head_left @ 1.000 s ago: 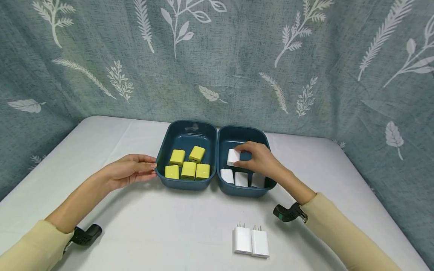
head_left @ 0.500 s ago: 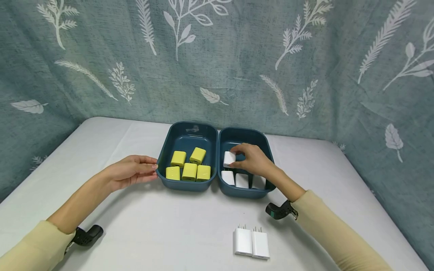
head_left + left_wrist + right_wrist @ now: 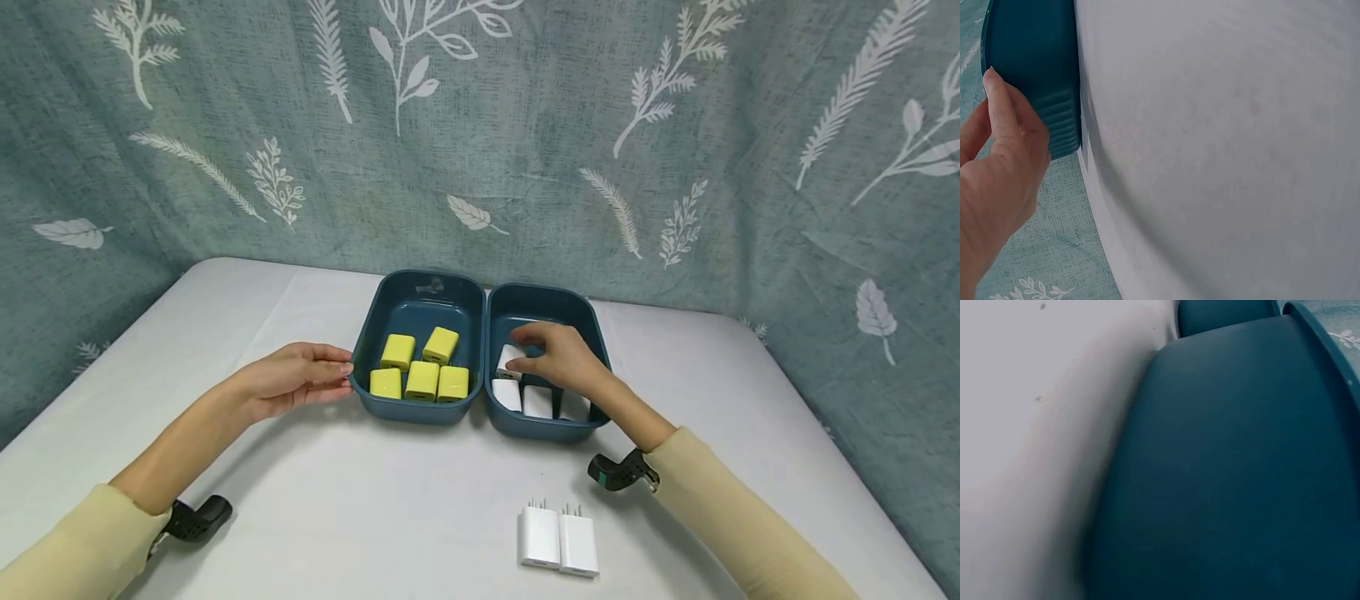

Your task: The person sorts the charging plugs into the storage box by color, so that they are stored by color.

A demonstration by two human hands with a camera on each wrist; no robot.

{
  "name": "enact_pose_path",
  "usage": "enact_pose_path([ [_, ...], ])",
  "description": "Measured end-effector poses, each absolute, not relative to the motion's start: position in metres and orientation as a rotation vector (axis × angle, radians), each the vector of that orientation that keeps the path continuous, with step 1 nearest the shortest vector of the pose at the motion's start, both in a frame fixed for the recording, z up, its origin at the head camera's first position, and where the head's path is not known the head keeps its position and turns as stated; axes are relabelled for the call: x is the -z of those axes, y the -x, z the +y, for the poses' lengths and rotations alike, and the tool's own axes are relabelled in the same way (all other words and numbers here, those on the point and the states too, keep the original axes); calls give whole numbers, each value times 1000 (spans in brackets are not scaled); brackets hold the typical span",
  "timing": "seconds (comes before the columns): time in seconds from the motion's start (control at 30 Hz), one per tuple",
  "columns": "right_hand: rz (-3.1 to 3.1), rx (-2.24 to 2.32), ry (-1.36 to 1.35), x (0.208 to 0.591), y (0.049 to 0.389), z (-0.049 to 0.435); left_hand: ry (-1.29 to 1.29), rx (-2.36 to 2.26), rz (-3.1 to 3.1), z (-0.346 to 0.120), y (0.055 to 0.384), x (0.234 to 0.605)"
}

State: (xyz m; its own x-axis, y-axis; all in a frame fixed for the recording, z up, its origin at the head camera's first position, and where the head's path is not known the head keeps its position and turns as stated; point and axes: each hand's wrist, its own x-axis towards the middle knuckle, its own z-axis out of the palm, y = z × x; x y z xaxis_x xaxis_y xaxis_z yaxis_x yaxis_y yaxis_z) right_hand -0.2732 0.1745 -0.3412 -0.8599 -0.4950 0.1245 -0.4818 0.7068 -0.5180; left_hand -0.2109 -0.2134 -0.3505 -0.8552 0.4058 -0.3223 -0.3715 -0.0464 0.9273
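Observation:
Two navy bins stand side by side in the head view. My left hand (image 3: 300,379) touches the outer left side of the left bin (image 3: 411,410), its fingers stretched toward the rim. Several yellow charger blocks (image 3: 422,380) lie in that bin. Over the right bin (image 3: 543,428), my right hand (image 3: 566,358) holds a white charger block (image 3: 508,360) low between thumb and forefinger, partly covering it. Several more white charger blocks (image 3: 537,402) lie along the near wall. In the left wrist view my left hand (image 3: 1007,137) meets the bin rim; the right wrist view shows no fingers.
Two white chargers (image 3: 540,536) lie side by side on the white table cover (image 3: 360,508), prongs pointing away from me. Behind the bins hangs a green-blue leaf-patterned curtain (image 3: 540,192). Each wrist carries a black camera mount (image 3: 198,518).
My right hand has moved slightly left within the right bin, and the white charger block has sunk lower and tilted. The left hand stays at the left bin. The view has shifted slightly.

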Motion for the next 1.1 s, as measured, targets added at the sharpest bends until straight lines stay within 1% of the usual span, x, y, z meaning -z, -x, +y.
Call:
enact_pose_path([
  [0.23, 2868, 992, 793, 335, 265, 181, -38, -1952, 1713, -213, 212, 350],
  [0.53, 2838, 1179, 801, 332, 244, 189, -32, -1949, 1711, -214, 213, 350],
  [0.87, 2826, 1291, 904, 327, 211, 192, -35, -1943, 1713, -213, 212, 350],
  [1.1, 2812, 1368, 912, 319, 181, 201, -33, -1931, 1723, -214, 212, 348],
])
